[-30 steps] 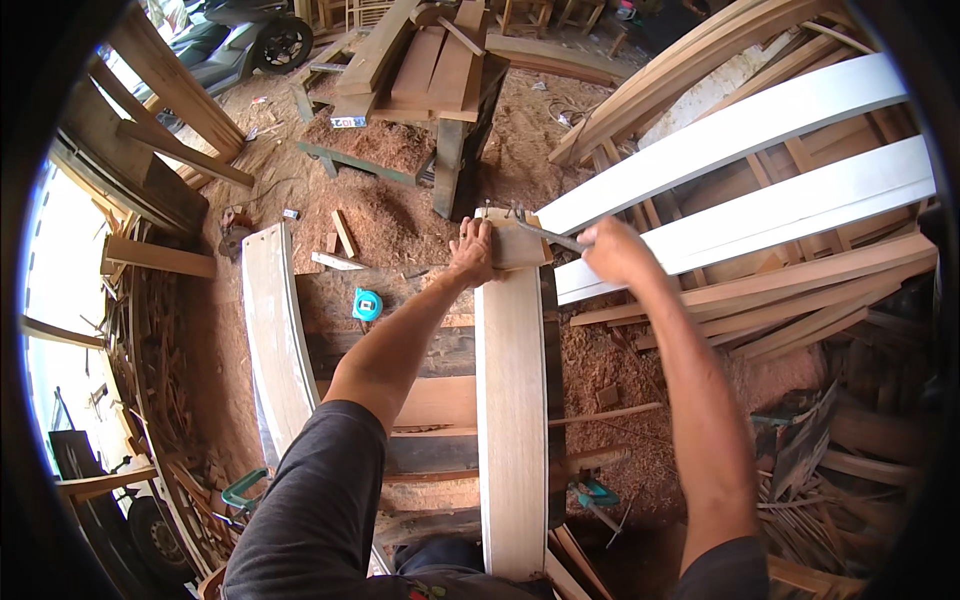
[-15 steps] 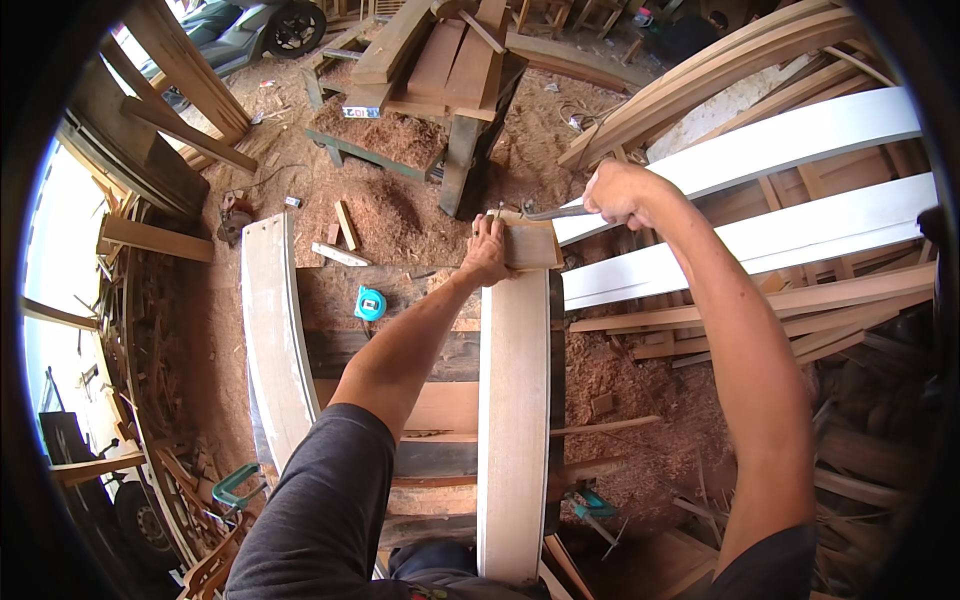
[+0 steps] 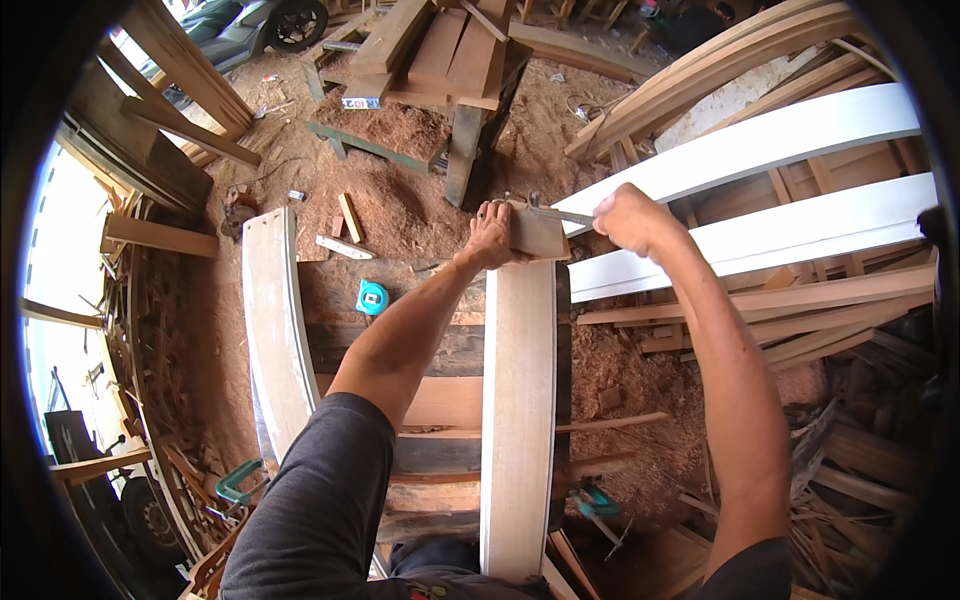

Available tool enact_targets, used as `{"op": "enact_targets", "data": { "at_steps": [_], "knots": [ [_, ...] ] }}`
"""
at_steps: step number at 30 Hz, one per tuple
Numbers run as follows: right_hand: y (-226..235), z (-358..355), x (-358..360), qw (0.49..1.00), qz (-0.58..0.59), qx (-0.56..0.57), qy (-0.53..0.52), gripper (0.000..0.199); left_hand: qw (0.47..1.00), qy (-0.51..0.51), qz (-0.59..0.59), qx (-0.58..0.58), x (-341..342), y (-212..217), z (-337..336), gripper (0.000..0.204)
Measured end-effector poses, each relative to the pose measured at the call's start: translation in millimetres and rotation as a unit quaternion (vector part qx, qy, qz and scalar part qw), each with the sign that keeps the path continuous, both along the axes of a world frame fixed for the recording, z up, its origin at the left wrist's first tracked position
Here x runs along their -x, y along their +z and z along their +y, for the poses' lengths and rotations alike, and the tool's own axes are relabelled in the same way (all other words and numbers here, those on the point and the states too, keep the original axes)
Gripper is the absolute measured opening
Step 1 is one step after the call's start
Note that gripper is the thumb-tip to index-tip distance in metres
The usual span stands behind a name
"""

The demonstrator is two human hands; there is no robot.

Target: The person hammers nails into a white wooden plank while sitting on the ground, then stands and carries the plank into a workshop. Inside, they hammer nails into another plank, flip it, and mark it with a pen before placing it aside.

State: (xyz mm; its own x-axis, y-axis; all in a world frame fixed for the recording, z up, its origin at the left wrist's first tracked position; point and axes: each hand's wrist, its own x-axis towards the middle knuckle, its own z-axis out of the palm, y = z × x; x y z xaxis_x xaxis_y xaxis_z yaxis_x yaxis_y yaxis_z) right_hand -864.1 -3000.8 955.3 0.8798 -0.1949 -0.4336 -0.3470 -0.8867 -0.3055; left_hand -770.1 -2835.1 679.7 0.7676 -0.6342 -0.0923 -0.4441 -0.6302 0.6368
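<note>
A long pale board (image 3: 519,420) with a white edge runs away from me across the bench. A short wooden block (image 3: 538,236) lies across its far end. My left hand (image 3: 490,238) is closed over the block's left side, fingertips at its far edge. A thin upright thing, too small to make out, shows by those fingertips. From the right, my right hand (image 3: 630,218) is closed around the handle of what looks like a hammer (image 3: 565,214). Its metal head is over the block's far edge; whether it touches is unclear.
A turquoise tape measure (image 3: 371,297) lies on the dark bench planks (image 3: 400,345), left of the board. Another pale board (image 3: 276,320) lies farther left. Two long white boards (image 3: 760,240) extend right. Green clamps (image 3: 596,502) sit low; sawdust and a plank stack (image 3: 440,60) lie beyond.
My right hand has come slightly lower and nearer, and the hammer's head now stands over the block's far edge. The block looks slightly turned under my left hand, and the view has shifted a little.
</note>
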Motion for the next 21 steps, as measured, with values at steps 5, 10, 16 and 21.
{"op": "enact_targets", "data": {
  "at_steps": [5,10,16,21],
  "knots": [
    [3.3,16.8,-20.2,0.996,0.074,0.030,-0.043,0.025,0.999,0.014,0.029,0.017,-0.6,-1.6,-1.3,0.132],
    [-10.2,66.2,32.3,0.992,0.026,0.053,-0.111,0.038,1.000,0.014,0.013,0.006,-1.1,-5.6,-1.1,0.133],
    [-36.4,91.8,87.1,0.981,-0.044,-0.011,-0.189,0.040,0.999,0.006,0.030,0.031,-2.6,-7.8,-2.8,0.134],
    [-117.2,119.9,135.9,0.963,-0.220,0.015,-0.156,0.044,1.000,0.009,0.010,0.028,-4.4,-7.4,-2.1,0.132]
  ]
}}
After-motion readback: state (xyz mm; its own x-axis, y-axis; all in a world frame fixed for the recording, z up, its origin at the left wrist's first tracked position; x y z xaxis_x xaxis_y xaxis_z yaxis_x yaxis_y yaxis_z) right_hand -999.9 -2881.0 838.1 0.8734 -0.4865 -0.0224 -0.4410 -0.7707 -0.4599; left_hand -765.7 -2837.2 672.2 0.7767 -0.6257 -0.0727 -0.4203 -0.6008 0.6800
